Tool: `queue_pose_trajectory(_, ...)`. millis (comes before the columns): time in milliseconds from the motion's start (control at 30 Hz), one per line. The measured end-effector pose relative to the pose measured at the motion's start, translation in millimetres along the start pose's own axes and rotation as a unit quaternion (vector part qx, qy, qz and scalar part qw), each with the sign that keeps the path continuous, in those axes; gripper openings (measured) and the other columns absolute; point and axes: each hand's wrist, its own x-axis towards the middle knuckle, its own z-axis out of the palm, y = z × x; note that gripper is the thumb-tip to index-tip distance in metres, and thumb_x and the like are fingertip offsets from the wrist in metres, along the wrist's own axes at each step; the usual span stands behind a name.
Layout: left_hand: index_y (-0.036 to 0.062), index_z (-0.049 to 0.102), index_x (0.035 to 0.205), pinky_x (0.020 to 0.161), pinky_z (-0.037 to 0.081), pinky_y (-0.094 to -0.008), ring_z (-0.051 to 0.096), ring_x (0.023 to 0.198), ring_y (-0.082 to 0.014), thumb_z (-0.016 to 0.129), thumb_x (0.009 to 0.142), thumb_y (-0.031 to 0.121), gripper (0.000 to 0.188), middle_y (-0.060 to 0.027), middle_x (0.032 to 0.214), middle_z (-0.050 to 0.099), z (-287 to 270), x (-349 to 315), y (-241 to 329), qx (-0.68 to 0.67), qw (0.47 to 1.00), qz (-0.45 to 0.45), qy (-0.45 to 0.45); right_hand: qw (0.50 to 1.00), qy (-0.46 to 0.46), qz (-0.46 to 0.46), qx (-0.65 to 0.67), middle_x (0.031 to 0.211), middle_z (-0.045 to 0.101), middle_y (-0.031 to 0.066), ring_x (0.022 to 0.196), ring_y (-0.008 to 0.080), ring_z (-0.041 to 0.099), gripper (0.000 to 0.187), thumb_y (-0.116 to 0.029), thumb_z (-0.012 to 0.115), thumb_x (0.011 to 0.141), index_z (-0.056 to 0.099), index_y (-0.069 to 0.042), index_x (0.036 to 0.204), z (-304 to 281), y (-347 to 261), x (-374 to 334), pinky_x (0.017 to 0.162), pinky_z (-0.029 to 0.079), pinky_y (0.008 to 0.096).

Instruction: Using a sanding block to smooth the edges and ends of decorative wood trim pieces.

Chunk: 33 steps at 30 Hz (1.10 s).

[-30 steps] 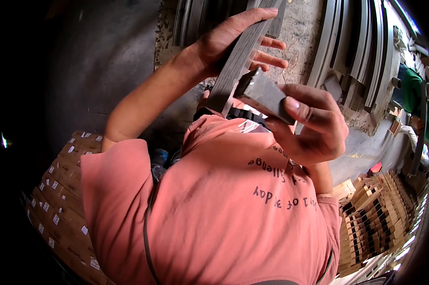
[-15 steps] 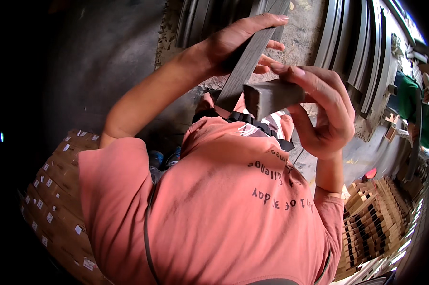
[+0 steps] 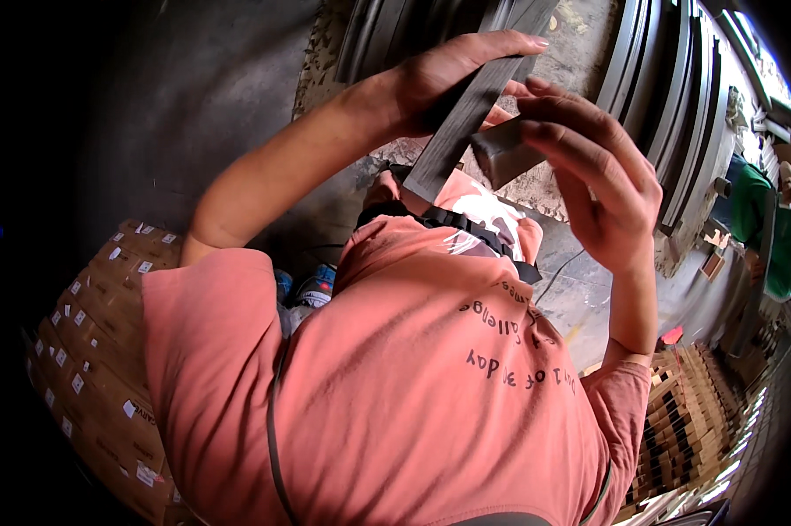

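Observation:
A long grey strip with a wood-grain face (image 3: 465,123) slants from the top of the view down toward my waist. My left hand (image 3: 452,72) is closed around it, the thumb lying across its upper face and fingertips showing past the far edge. Close to the strip's right side, my right hand (image 3: 601,167) grips a small grey-brown rectangular block (image 3: 506,154) between fingers and thumb. The block's near end faces the strip; whether the two touch I cannot tell. Part of the block is hidden behind my right fingers.
Several long grey profiles (image 3: 676,114) lie at the upper right, with more dark lengths (image 3: 382,44) at the top. Stacked cardboard boxes (image 3: 97,351) stand at lower left. Brown stacked pieces (image 3: 689,421) fill the lower right. A person in green (image 3: 768,228) is at far right.
My right hand has shifted upward with the block, and its fingers have stretched farther over it. The left hand keeps its hold on the strip. The whole view has shifted slightly.

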Motion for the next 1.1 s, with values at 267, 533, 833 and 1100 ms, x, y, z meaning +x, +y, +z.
queue_pose_trajectory(267,0.0016,0.062,0.125,0.083,0.057,-0.0262,0.069,0.088,-0.0131,0.056,0.102,0.039,0.045,-0.0088,0.101,0.07,2,2,-3,0.029,0.988,-0.042,0.143,0.999,-0.005,0.01,0.047,0.113,0.069,0.0229,0.114,0.0403,0.067,0.035,0.014,0.065,0.083,0.067,0.003,0.116,2,-3,2,0.096,0.055,0.0467)
queue_pose_trajectory(533,-0.002,0.061,0.121,0.082,0.055,-0.0271,0.066,0.084,-0.0121,0.058,0.1,0.044,0.051,-0.0057,0.093,0.067,21,9,-3,0.076,0.978,-0.049,0.186,0.998,-0.002,-0.014,0.054,0.114,0.069,0.0247,0.113,0.0396,0.068,0.033,0.008,0.068,0.084,0.067,0.003,0.116,1,-11,4,0.096,0.056,0.0485)
queue_pose_trajectory(833,-0.0065,0.057,0.118,0.077,0.054,-0.0235,0.064,0.079,-0.0112,0.058,0.1,0.044,0.054,-0.005,0.087,0.064,4,7,-4,0.072,0.982,-0.074,0.157,0.999,0.005,0.011,0.03,0.112,0.071,0.0204,0.108,0.0367,0.07,0.034,0.007,0.068,0.083,0.069,-0.001,0.116,-1,-14,0,0.088,0.058,0.0404)
queue_pose_trajectory(1100,0.0112,0.05,0.111,0.058,0.05,-0.0236,0.058,0.067,-0.0106,0.068,0.094,0.046,0.043,0.0,0.087,0.053,11,10,-6,0.099,0.974,-0.055,0.195,0.999,-0.002,0.029,-0.018,0.113,0.07,0.0211,0.11,0.0371,0.07,0.036,0.012,0.065,0.083,0.068,0.0,0.117,-3,-4,-6,0.088,0.059,0.041)
